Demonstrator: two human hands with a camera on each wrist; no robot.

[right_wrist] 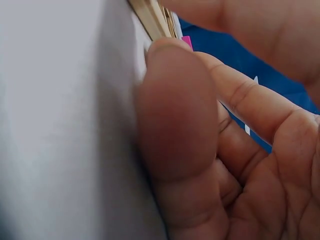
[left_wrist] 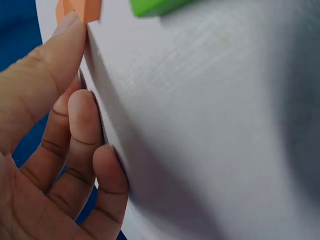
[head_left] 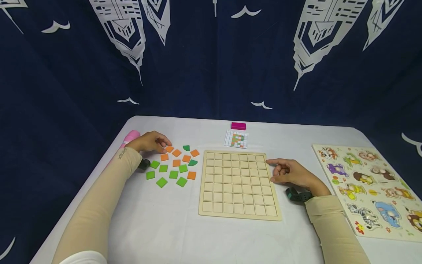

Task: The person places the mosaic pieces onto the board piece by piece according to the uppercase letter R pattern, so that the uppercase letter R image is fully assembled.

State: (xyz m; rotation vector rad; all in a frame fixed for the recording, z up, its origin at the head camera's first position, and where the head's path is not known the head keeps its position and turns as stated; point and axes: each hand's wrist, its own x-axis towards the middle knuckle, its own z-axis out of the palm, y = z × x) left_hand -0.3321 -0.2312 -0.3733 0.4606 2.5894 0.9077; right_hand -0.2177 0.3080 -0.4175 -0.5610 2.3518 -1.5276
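My left hand (head_left: 150,141) reaches to the back left of the loose tiles and pinches an orange square tile (head_left: 169,149) between thumb and forefinger. In the left wrist view the thumb (left_wrist: 55,60) lies against that orange tile (left_wrist: 90,10), and the other fingers bend loosely near the cloth. At the right edge of a wooden grid board (head_left: 240,217), my right hand (head_left: 293,172) rests with forefinger extended and thumb touching the rim. Its other fingers are folded in. Light green square tiles (head_left: 173,174) and dark green rounded pieces (head_left: 192,162) lie left of the board.
Behind the board lie a pattern card (head_left: 237,139) with a coloured letter P and a magenta block (head_left: 238,126). An animal puzzle board (head_left: 372,190) occupies the right side of the white table (head_left: 158,227). A pink cylindrical thing (head_left: 132,135) lies behind the left wrist.
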